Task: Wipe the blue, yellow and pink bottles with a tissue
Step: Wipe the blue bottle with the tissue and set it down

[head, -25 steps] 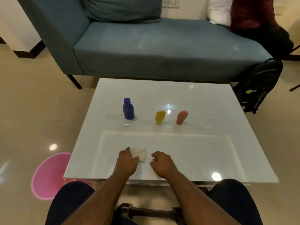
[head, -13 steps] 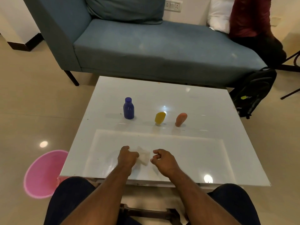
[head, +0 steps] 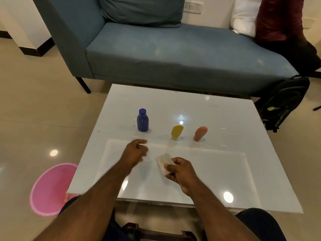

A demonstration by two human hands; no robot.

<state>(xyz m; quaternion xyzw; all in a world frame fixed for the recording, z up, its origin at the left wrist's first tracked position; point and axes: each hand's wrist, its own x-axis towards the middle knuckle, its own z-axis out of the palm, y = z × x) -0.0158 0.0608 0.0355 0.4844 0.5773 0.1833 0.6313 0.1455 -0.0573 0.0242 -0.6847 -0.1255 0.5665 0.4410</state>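
- Nearest the camera, two bare forearms reach out over the near edge of a glossy white square coffee table, the person seated with dark-trousered knees on either side.
- Pinched between thumb and curled fingers of the right hand is a small crumpled white tissue, held just above the tabletop; it is the only tissue in view.
- Just ahead and to the left, the left hand hovers over the table with fingers loosely curled around nothing, pointed toward the bottles.
- Judged from this layout, the job is at its opening step: tissue in hand, no bottle yet touched or lifted.
- Next, the free hand would need to close round a bottle, most likely the nearest, and steady or lift it so the tissue can be rubbed over its sides.
- Farther back stand three bottles in a row, well apart from one another: one upright dark blue plastic bottle with a round cap on the left, one squat yellow bottle in the middle, one rounded pink bottle on the right.
- Both smaller bottles appear to lean rightward and may tip easily when gripped.
- On the floor to the left sits one round pink plastic basin.
- Beyond the table runs one blue-grey upholstered sofa, with one black backpack on the floor at its right end.
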